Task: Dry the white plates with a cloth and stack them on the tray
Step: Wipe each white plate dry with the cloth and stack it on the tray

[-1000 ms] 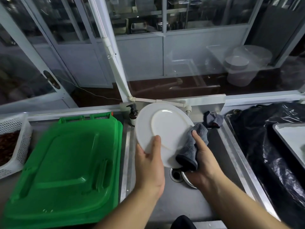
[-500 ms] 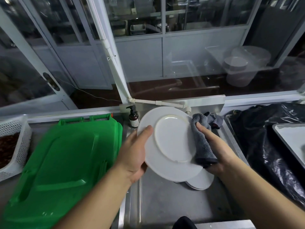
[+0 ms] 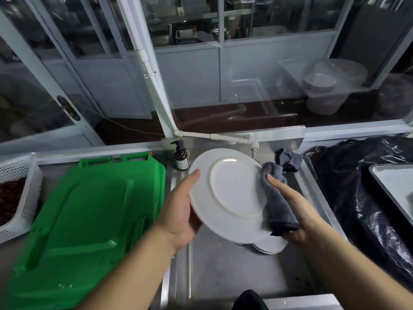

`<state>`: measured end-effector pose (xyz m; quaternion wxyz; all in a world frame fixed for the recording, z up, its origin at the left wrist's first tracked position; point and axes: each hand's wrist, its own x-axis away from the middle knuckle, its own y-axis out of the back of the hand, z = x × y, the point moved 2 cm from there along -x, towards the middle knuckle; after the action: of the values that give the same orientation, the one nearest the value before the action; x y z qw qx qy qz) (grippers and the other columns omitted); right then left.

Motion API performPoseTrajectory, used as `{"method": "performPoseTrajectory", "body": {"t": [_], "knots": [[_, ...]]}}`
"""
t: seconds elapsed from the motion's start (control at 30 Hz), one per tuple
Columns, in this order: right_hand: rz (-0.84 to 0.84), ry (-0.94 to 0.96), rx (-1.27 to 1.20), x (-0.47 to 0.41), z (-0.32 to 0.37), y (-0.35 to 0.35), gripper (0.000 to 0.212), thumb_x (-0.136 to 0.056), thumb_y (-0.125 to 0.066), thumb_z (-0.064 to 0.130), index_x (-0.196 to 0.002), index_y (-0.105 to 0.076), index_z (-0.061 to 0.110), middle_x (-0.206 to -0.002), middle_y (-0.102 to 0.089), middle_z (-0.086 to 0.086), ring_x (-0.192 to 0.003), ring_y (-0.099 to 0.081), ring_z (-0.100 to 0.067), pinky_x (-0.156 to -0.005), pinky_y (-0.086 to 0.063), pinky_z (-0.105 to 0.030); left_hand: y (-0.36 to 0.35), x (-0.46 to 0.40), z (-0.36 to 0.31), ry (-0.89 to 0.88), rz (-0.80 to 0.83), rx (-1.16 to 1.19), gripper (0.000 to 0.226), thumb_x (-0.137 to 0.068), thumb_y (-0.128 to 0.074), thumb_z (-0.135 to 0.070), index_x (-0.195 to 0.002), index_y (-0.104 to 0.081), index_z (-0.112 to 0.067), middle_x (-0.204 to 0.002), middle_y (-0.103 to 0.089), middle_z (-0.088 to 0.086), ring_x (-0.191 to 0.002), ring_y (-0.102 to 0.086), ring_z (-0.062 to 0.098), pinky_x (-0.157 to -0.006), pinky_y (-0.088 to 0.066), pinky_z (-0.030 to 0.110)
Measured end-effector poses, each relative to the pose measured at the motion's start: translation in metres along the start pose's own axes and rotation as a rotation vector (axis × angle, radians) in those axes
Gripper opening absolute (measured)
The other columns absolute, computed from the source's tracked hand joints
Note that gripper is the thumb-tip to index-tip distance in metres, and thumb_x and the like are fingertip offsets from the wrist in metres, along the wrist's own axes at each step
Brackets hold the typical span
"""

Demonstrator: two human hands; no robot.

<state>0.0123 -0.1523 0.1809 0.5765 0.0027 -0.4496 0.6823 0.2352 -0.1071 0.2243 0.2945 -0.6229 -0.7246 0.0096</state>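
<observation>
white plate [image 3: 225,193] tilted, underside up | grey cloth [image 3: 278,202] on its right rim

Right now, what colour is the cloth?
Dark grey cloth, held in the right hand; head view.

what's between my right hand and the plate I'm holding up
In the head view, a folded grey cloth lies between your right hand and the white plate, which your left hand holds by its opposite rim.

Left hand [image 3: 178,211] grips with thumb extended; right hand [image 3: 297,209] pinches, index finger straight.
</observation>
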Motion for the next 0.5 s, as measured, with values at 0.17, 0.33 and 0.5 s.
{"method": "performPoseTrajectory", "body": {"t": [0.17,0.33,0.5], "knots": [[0.011,0.002,0.036,0.002,0.013,-0.009,0.036,-0.085,-0.08,0.037,-0.108,-0.084,0.008,-0.111,-0.079,-0.014,-0.091,-0.078,-0.031,-0.082,-0.065,-0.043,0.0,0.0,-0.014,-0.017,0.004,-0.139,0.039,-0.103,-0.055,-0.045,-0.135,-0.068,-0.028,-0.123,-0.077,0.012,-0.115,-0.074,0.035,-0.097,-0.059,0.051],[-0.084,0.067,-0.148,0.005,-0.006,-0.023,0.043,-0.093,-0.076,0.046,-0.125,-0.079,0.016,-0.122,-0.078,-0.015,-0.11,-0.076,-0.036,-0.098,-0.059,-0.058,-0.018,0.008,0.006,-0.183,-0.213,-0.044,0.034,-0.098,-0.068,-0.046,-0.126,-0.069,-0.027,-0.118,-0.08,-0.001,-0.116,-0.074,0.026,-0.1,-0.058,0.05],[-0.063,0.064,-0.331,0.007,-0.037,-0.033,0.057,-0.097,-0.067,0.051,-0.143,-0.066,0.016,-0.138,-0.071,-0.015,-0.131,-0.065,-0.038,-0.118,-0.042,-0.06,-0.039,0.023,0.038,-0.302,-0.28,-0.037,0.046,-0.076,-0.06,-0.073,-0.112,-0.072,-0.048,-0.122,-0.076,-0.02,-0.119,-0.069,0.003,-0.106,-0.052,0.038]]}}
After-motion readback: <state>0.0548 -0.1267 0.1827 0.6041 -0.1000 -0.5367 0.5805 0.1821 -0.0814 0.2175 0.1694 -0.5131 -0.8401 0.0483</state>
